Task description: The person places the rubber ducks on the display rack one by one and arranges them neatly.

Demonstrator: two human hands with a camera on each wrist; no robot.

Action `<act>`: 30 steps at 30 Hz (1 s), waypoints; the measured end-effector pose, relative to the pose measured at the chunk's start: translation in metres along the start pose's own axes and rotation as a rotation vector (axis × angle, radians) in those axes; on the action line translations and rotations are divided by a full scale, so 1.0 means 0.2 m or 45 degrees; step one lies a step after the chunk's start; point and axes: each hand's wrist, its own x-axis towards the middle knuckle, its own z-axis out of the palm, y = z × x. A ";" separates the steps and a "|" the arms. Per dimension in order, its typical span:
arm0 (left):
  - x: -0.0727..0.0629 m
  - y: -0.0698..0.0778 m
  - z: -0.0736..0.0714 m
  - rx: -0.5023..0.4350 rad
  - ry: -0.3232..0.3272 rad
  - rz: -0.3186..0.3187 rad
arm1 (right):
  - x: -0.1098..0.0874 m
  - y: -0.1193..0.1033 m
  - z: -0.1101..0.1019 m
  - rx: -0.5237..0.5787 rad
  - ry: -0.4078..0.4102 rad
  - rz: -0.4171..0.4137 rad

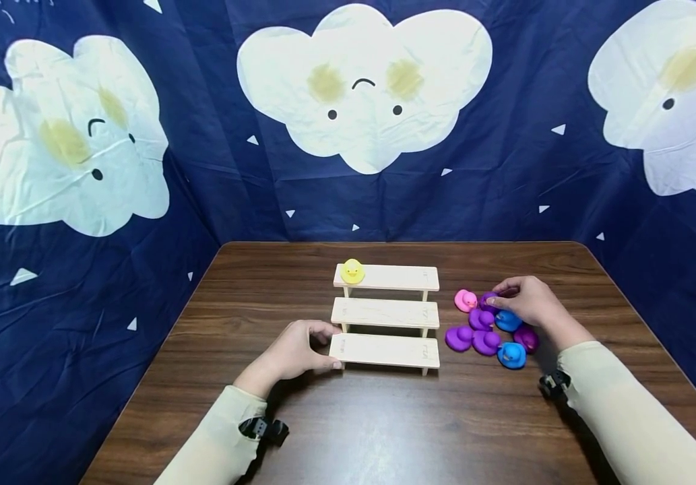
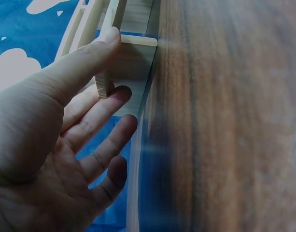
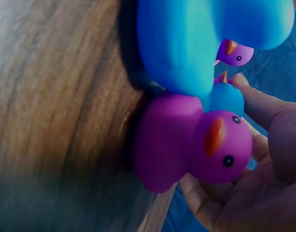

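Note:
My left hand (image 1: 296, 350) grips the left end of the lowest step of a three-step wooden stand (image 1: 384, 350), thumb (image 2: 90, 60) on one side of the board and fingers on the other. At the back of a cluster of rubber ducks, my right hand (image 1: 529, 301) pinches a purple duck (image 1: 488, 302), largely hidden by the fingers. Close by are a pink duck (image 1: 465, 300), another purple duck (image 1: 482, 319) and a blue duck (image 1: 508, 320). In the right wrist view, a reddish-purple duck (image 3: 167, 140) partly covers the hand.
A yellow duck (image 1: 352, 271) sits at the left end of the stand's top step. More purple ducks (image 1: 459, 338) and a second blue duck (image 1: 512, 355) lie at the cluster's front. Dark blue cloth (image 1: 378, 202) with cloud prints surrounds the brown wooden table (image 1: 372, 424).

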 end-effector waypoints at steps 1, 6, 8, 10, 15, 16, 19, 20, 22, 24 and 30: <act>0.00 0.00 0.00 0.000 0.003 0.005 | 0.00 0.00 0.00 0.006 -0.007 0.004; 0.00 0.01 0.00 0.002 -0.002 0.003 | 0.00 0.00 -0.01 0.008 -0.013 0.005; 0.00 0.01 0.00 -0.001 -0.007 0.003 | 0.00 0.00 0.00 0.000 -0.003 0.002; 0.00 0.01 0.00 -0.001 -0.008 0.007 | 0.00 0.01 0.01 -0.008 0.006 0.000; 0.00 0.00 0.00 -0.011 -0.003 0.018 | 0.01 0.02 0.01 -0.012 0.021 0.007; 0.00 0.00 0.00 -0.014 -0.003 0.020 | 0.01 0.02 0.01 -0.013 0.023 0.008; 0.00 0.00 0.00 -0.016 -0.002 0.024 | 0.01 0.03 0.01 -0.018 0.024 0.006; 0.00 0.00 0.00 -0.017 -0.004 0.024 | 0.01 0.02 0.01 -0.019 0.024 0.007; 0.00 0.00 0.00 -0.020 -0.007 0.025 | 0.01 0.02 0.01 -0.016 0.019 0.009; 0.00 0.00 0.00 -0.026 -0.011 0.025 | 0.01 0.02 0.01 -0.016 0.012 0.009; 0.00 0.00 0.00 -0.033 -0.024 0.009 | 0.00 0.02 0.02 -0.008 0.002 0.018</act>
